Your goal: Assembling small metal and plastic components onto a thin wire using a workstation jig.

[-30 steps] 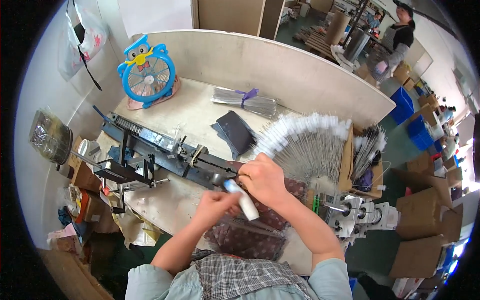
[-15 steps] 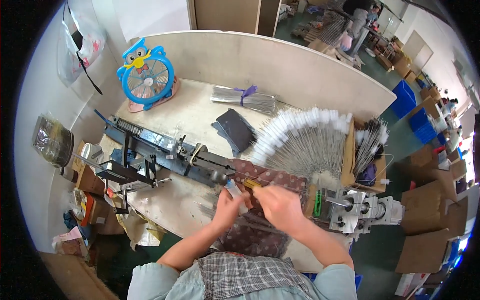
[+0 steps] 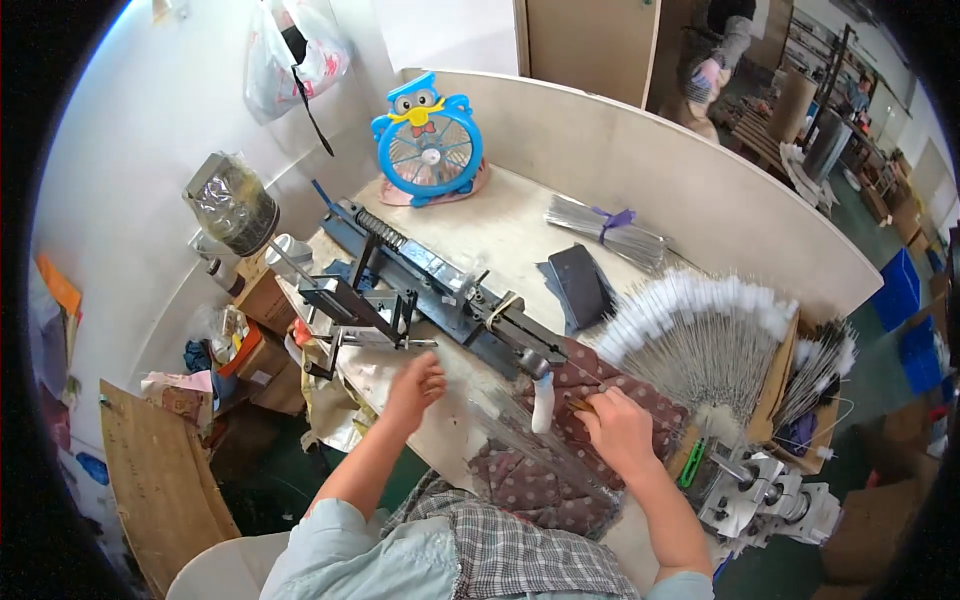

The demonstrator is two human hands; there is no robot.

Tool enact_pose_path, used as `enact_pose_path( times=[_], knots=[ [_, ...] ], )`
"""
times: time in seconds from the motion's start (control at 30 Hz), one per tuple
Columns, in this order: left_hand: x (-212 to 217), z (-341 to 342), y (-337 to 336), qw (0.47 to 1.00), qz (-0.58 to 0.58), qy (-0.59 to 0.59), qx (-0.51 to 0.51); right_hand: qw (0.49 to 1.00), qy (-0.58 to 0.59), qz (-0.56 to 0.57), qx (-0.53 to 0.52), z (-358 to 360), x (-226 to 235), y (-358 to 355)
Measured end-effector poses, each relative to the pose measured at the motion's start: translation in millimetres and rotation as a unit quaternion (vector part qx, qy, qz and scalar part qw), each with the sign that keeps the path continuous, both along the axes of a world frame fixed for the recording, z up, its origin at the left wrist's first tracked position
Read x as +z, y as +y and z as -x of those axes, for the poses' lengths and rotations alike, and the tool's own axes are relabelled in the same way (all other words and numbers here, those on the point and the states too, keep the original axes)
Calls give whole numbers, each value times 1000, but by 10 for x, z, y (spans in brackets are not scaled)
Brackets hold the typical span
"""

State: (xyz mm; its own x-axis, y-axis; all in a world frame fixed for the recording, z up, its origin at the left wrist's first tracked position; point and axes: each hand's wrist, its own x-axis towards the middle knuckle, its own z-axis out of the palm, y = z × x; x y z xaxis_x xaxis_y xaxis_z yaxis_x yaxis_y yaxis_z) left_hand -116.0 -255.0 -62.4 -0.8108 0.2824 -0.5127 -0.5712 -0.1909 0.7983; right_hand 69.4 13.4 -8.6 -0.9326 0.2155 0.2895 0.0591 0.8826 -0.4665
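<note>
My left hand [image 3: 415, 390] is raised over the near left edge of the table, fingers loosely bent and holding nothing, close to a black metal frame [image 3: 350, 310] with a crank. My right hand [image 3: 620, 428] is closed round a small yellow tool [image 3: 579, 404], mostly hidden by the fingers. Left of that tool, a white soft tube-like piece [image 3: 543, 405] with a blue end hangs from the round metal tip of a long bench device [image 3: 440, 280]. A brown dotted cloth [image 3: 560, 470] lies beneath, with thin clear or wire strands across it.
A fan of white-tipped wire brushes [image 3: 700, 330] fills the right side, beside a cardboard box [image 3: 780, 385]. A green cutter [image 3: 691, 463] and a metal clamp device [image 3: 760, 500] sit near right. Farther back are a tied wire bundle [image 3: 610, 230], a dark pouch [image 3: 580, 285] and a blue toy-shaped fan [image 3: 430, 150].
My left hand has let go of the white piece and moved left toward the crank frame. My right hand still grips the yellow tool. The whole view has turned to the left.
</note>
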Motion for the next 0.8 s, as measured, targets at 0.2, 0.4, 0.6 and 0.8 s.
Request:
enact_pose_path(
  times=[0.2, 0.4, 0.6, 0.8],
  knots=[
    [69, 289, -242, 996, -56, -54, 44, 999, -21, 34, 26, -16, 64, -64],
    [-61, 284, -224, 983, -133, -91, 91, 997, -34, 54, 40, -171, 363, -103],
    [337, -592, 612, 979, -97, 67, -166, 996, 63, -17, -52, -250, 694, 124],
    [603, -1034, 1496, 943, -153, 63, -289, 969, -2, 211, -132, -287, 649, 341]
  ],
)
